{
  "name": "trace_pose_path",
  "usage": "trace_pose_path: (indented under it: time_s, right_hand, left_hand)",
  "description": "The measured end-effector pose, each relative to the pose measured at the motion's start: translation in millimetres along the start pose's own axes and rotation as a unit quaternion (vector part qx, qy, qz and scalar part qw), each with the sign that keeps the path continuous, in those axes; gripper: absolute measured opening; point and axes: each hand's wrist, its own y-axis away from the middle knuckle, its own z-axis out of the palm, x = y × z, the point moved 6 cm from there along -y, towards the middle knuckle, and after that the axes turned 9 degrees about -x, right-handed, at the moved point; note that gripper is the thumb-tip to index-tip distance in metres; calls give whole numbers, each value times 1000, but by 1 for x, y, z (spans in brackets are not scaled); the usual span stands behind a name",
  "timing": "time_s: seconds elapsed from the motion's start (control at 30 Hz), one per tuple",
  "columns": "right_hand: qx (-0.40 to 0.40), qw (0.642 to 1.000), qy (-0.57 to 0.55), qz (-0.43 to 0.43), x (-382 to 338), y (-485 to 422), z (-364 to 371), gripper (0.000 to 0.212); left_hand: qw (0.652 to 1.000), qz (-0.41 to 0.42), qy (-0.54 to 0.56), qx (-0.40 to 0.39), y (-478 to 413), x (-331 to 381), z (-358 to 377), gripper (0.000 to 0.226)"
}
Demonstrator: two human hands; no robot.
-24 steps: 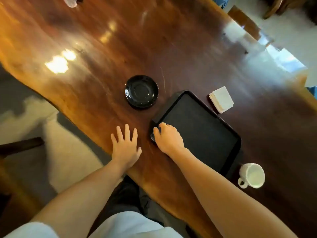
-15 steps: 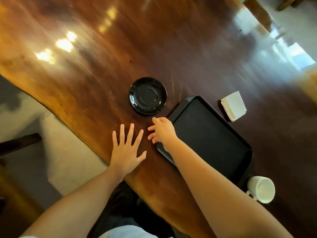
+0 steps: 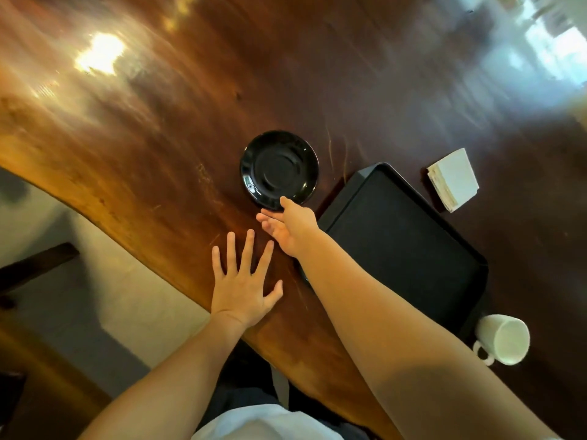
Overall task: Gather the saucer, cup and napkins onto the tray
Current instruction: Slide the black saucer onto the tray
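Note:
A glossy black saucer [image 3: 279,168] lies on the wooden table, left of the empty black tray [image 3: 397,236]. My right hand [image 3: 290,227] reaches over the table with fingers apart, its fingertips at the saucer's near rim, holding nothing. My left hand [image 3: 243,281] rests flat on the table near the edge, fingers spread. A stack of white napkins [image 3: 452,179] sits beyond the tray's far right side. A white cup [image 3: 502,339] with its handle to the left stands off the tray's near right corner.
The wooden table [image 3: 143,138] has a wavy near edge running diagonally from the left down to the bottom middle. Pale floor [image 3: 104,281] and a dark chair part [image 3: 35,265] show at the left below the edge.
My right hand left the tray's near corner and moved left and forward to the saucer's near rim. The left hand stayed flat on the table. The camera shifted, so everything slid down and right.

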Motion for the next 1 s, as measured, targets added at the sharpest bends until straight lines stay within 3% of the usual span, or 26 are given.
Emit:
trace_pose_path:
  time_s: [0.17,0.57,1.0]
  right_hand:
    - [0,1000,-8,17,-3,-5,-3,33]
    - [-65,997,-40,-6,-20,9,-21,40]
    - [-79,991,-95,-46,-12,69,-130,37]
  left_hand:
    - [1000,-2,-2,5,0,1,-7,85]
    - [1000,-12,-17,-23,1,5,-2,88]
    - [992,-80,-18,-98,21,44,-1,84]
